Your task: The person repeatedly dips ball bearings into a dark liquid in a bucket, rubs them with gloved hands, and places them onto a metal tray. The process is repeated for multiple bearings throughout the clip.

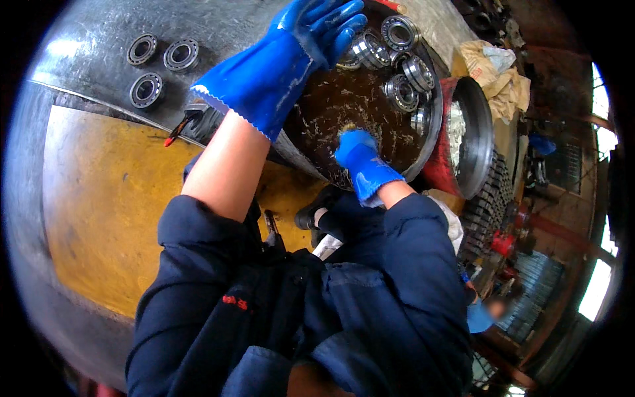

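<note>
Both my hands wear long blue rubber gloves. My left hand (317, 30) is raised over the far left rim of a round metal tub (433, 132), fingers stretched out, with nothing seen in it. Down in the tub, my right hand (357, 153) is closed at the surface of dark brown liquid (337, 106). A small yellowish tip shows at its fingers; what it belongs to I cannot make out. Several steel roller bearings (401, 92) lie piled along the tub's far right side. Three more bearings (145, 90) rest apart on a grey metal surface (86, 59) to the left.
Against the tub's right side stands a red drum (444, 142) with a wide metal rim. A tool with a black and red handle (177, 129) lies left of my forearm. Beyond are brown paper sacks (493, 73) and stacked dark parts (488, 205). Another person (481, 317) is at lower right.
</note>
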`<action>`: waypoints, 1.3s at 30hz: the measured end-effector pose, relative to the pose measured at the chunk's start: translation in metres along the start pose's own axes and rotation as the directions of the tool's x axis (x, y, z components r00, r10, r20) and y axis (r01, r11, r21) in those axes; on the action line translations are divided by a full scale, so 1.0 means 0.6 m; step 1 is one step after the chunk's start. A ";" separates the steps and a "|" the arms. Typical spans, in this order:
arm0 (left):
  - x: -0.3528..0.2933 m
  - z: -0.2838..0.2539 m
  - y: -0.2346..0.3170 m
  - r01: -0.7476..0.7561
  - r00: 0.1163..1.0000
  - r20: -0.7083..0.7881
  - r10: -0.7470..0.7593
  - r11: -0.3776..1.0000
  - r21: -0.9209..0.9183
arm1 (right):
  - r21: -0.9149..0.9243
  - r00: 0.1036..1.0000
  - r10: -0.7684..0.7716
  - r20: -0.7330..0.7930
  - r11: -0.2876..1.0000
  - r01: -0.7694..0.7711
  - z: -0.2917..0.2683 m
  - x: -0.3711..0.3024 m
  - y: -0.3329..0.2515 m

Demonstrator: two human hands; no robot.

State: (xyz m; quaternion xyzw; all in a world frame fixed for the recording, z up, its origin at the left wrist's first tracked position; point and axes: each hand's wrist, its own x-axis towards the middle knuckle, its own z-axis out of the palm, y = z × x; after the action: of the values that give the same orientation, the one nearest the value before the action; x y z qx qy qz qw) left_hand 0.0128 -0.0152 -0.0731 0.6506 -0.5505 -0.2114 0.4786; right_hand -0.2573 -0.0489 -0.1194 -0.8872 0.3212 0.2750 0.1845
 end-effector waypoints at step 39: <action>-0.127 0.159 0.063 0.579 0.807 0.360 -0.468 0.503 -0.641 | 0.908 0.694 0.592 -0.409 0.191 0.372 -0.091 -0.189 0.086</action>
State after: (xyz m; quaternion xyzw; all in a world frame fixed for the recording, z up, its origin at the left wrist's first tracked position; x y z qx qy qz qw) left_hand -0.1063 0.0198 -0.1032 0.5249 -0.2284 -0.5909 0.5685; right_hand -0.3446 -0.0604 -0.0155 -0.5573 0.5320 -0.3423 0.5378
